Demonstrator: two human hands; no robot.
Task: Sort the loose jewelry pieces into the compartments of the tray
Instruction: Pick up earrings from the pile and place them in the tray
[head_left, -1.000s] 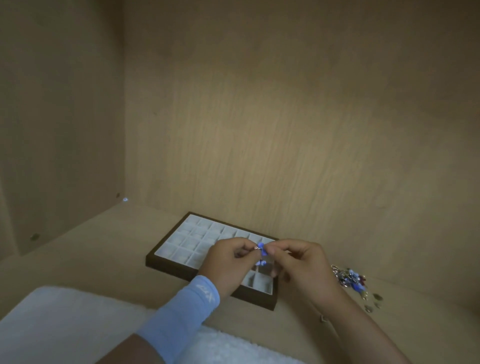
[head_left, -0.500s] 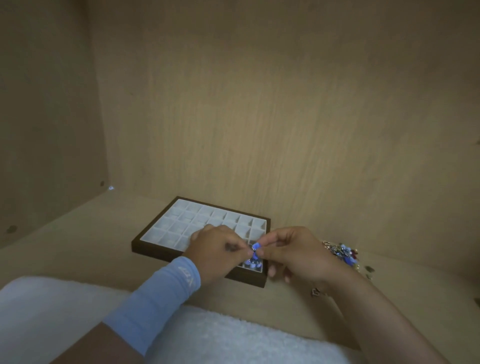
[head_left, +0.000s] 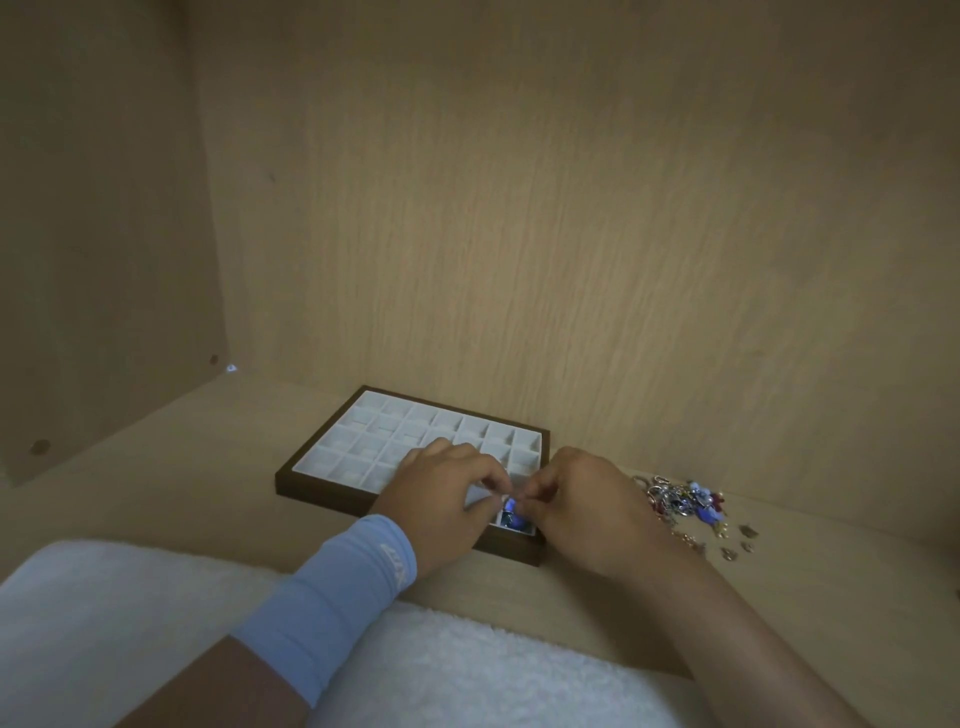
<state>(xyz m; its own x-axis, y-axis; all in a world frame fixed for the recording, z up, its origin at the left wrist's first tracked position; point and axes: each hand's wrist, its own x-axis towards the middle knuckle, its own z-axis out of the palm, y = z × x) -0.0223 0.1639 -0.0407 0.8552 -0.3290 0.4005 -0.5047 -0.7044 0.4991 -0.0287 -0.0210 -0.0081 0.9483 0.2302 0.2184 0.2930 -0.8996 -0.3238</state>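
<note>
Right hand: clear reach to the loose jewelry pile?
Probably yes: the jewelry pile lies just right of the right hand, nothing between; but that hand is pinching a blue piece.

**Open floor on the left, crowded on the right**

The compartment tray (head_left: 311, 491) lies on the cabinet floor (head_left: 156, 499) with its far rim close to the back panel (head_left: 571, 234), leaving only a narrow strip behind it. The side panel (head_left: 104, 234) closes off the left, with a broad stretch of bare floor between it and the tray. The far and left compartments lie uncovered from above. The left hand (head_left: 447, 499) and right hand (head_left: 582, 509) meet over the near right corner, pinching a small blue piece (head_left: 510, 505), and cover the compartments there. Right of the tray, a tangled jewelry pile (head_left: 680, 501) and scattered small pieces (head_left: 737, 543) occupy the floor. A white fleecy cloth (head_left: 130, 623) covers the near edge under both forearms
</note>
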